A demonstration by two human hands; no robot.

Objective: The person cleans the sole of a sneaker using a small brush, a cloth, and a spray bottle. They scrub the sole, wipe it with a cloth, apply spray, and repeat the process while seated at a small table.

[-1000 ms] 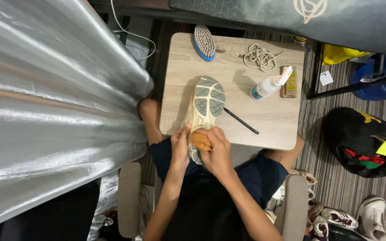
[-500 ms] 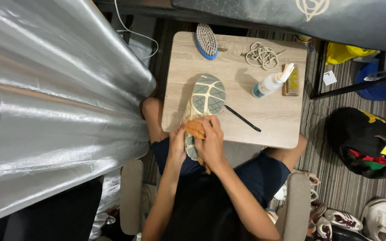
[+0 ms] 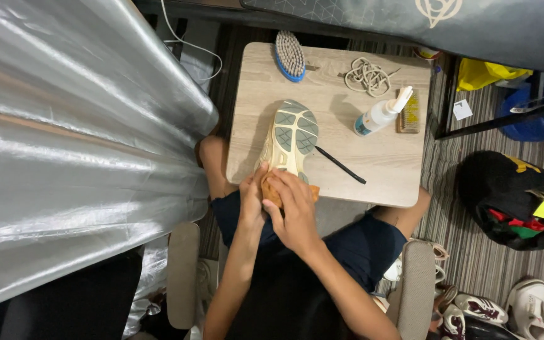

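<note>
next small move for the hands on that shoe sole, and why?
Probably slide the orange cloth forward along the sole toward the toe: the right hand presses it at the heel end of the upturned shoe, steadied by the left hand, and the forefoot tread lies uncovered.

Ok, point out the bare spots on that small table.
The table is bare along its left edge, between the blue brush and the shoe, and at the near right corner past the black stick. The far right is crowded: laces, bottle, small brush.
</note>
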